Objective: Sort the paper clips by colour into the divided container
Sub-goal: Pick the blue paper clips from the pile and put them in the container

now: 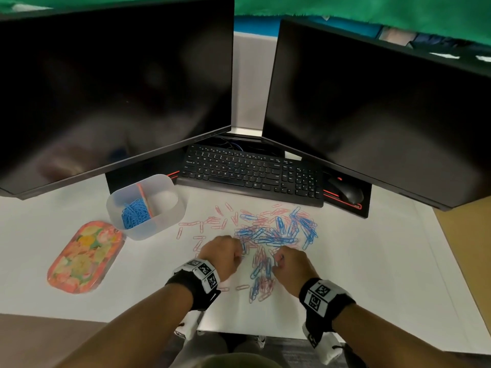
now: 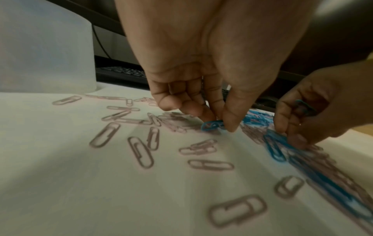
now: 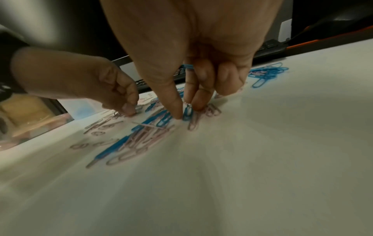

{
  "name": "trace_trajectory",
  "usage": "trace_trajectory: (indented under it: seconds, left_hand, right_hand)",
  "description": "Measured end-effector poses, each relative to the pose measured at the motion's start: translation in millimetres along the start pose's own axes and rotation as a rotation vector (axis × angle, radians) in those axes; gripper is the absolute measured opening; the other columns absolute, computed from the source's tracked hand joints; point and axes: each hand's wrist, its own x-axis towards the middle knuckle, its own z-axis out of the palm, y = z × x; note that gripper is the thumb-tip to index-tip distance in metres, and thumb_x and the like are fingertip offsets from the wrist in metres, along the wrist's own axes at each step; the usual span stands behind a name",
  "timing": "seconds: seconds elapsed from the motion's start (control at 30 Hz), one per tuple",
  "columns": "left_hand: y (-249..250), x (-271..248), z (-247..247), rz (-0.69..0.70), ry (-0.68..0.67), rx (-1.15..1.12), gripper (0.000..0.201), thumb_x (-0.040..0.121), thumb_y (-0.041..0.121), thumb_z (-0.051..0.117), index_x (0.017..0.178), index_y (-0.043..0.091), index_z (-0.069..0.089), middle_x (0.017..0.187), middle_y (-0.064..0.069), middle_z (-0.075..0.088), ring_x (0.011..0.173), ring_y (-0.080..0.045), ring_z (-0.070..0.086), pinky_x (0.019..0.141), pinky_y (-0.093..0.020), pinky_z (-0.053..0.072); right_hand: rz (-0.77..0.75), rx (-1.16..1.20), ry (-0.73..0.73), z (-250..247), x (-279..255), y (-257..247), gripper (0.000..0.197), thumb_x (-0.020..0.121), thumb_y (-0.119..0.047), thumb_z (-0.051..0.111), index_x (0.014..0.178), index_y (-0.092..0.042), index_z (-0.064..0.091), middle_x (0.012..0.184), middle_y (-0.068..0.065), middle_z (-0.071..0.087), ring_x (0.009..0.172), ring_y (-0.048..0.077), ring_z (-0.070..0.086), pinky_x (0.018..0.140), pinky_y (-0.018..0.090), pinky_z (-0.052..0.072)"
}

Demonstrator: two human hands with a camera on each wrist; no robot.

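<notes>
Two monitors (image 1: 114,83) over white desk (image 1: 358,248) w/ keyboard (image 1: 252,173).

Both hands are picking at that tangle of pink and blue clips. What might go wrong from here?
1. Blue and pink clips lie interlocked, so the blue clip that the left hand pinches could drag a pink one along into the blue side of the container.
2. The right hand already holds blue clips in its palm while pinching another; some could slip out.

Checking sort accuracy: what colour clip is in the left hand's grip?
Blue paper clip, pinched by the left hand; clearest in left wrist view.
</notes>
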Motion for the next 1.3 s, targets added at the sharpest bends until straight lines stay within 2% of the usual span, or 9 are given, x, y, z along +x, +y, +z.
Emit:
trace_trajectory:
  seconds: [0.17,0.37,0.5,0.63,0.77,0.9,1.07,1.17,1.3]
  left_hand:
    - [2.2,2.8,-11.6,-0.053,0.054,-0.216,0.015,0.082,0.014,0.058,0.072,0.024,0.059,0.072,0.007,0.061,0.07,-0.015,0.057,0.062,-0.021,0.044]
    - [0.5,6.1,-19.8,-0.143,0.052,-0.477,0.021,0.082,0.004,0.056,0.089,0.021,0.068,0.074,0.002,0.07,0.065,-0.009,0.064,0.059,-0.014,0.049]
    - [2.2,7.8,-24.3,-0.288,-0.042,-0.863,0.02,0.086,-0.006,0.056,0.086,0.01,0.067,0.082,-0.009,0.068,0.07,-0.021,0.067,0.064,-0.024,0.057]
    - [6.0,9.9,-29.0,-0.379,-0.086,-1.083,0.011,0.093,0.001,0.052,0.09,0.005,0.061,0.093,-0.016,0.068,0.066,-0.024,0.066,0.07,-0.035,0.054]
    - [5.7,13.0,-29.1,-0.404,-0.049,-1.084,0.012,0.091,-0.004,0.053,0.092,0.006,0.058,0.081,-0.01,0.067,0.054,-0.02,0.057,0.055,-0.028,0.046]
    - [2.7,13.9,-30.8,-0.434,-0.046,-1.061,0.032,0.082,-0.02,0.048,0.099,0.005,0.059,0.074,-0.015,0.066,0.059,-0.021,0.059,0.063,-0.032,0.053]
    - [-2.0,13.5,-30.3,-0.461,0.015,-1.046,0.026,0.085,-0.014,0.05,0.087,0.009,0.064,0.081,-0.013,0.068,0.07,-0.022,0.064,0.067,-0.027,0.057]
    - [-1.1,14.8,-30.7,-0.489,0.081,-1.077,0.026,0.086,-0.008,0.045,0.078,0.005,0.065,0.068,-0.009,0.061,0.061,-0.02,0.054,0.057,-0.025,0.047]
    - [5.6,13.7,-29.7,-0.601,0.152,-1.275,0.032,0.082,-0.01,0.029,0.064,0.003,0.054,0.062,-0.011,0.052,0.059,-0.023,0.054,0.053,-0.027,0.05]
  right_hand:
    - [0.031,0.013,0.037,-0.1,8.1,-3.4,0.013,0.082,-0.004,0.057,0.09,-0.014,0.059,0.08,0.001,0.057,0.074,0.02,0.056,0.069,0.023,0.046]
    - [0.018,0.101,0.01,-2.1,11.4,0.0,0.021,0.086,0.0,0.049,0.1,-0.007,0.062,0.087,0.0,0.056,0.076,0.017,0.055,0.069,0.02,0.042]
    - [0.032,0.218,-0.103,-9.0,12.3,3.0,0.015,0.09,-0.014,0.049,0.076,-0.009,0.054,0.074,0.002,0.056,0.07,0.015,0.051,0.066,0.024,0.041]
    - [0.289,0.639,-0.199,-20.6,15.5,2.9,0.02,0.084,-0.01,0.043,0.065,-0.009,0.047,0.052,0.004,0.039,0.044,0.014,0.034,0.046,0.022,0.026]
    - [0.314,0.846,-0.211,-23.0,13.5,1.5,0.027,0.088,-0.009,0.041,0.063,-0.007,0.051,0.055,0.01,0.043,0.045,0.019,0.038,0.045,0.024,0.025]
    - [0.29,0.808,-0.231,-22.0,16.8,-0.5,0.021,0.088,-0.006,0.043,0.071,-0.005,0.056,0.061,0.013,0.046,0.047,0.02,0.039,0.045,0.022,0.027]
    - [0.21,0.686,-0.287,-21.6,17.8,-0.6,0.026,0.087,0.001,0.037,0.082,-0.008,0.061,0.063,0.009,0.051,0.049,0.017,0.044,0.046,0.021,0.032]
    - [0.218,0.7,-0.289,-19.8,18.1,-2.2,0.03,0.085,0.003,0.032,0.088,-0.006,0.061,0.059,0.009,0.05,0.049,0.018,0.045,0.048,0.023,0.036]
    - [0.338,0.826,-0.301,-17.4,16.1,-5.9,0.022,0.085,-0.009,0.039,0.069,-0.006,0.053,0.056,0.01,0.046,0.046,0.021,0.045,0.048,0.024,0.035]
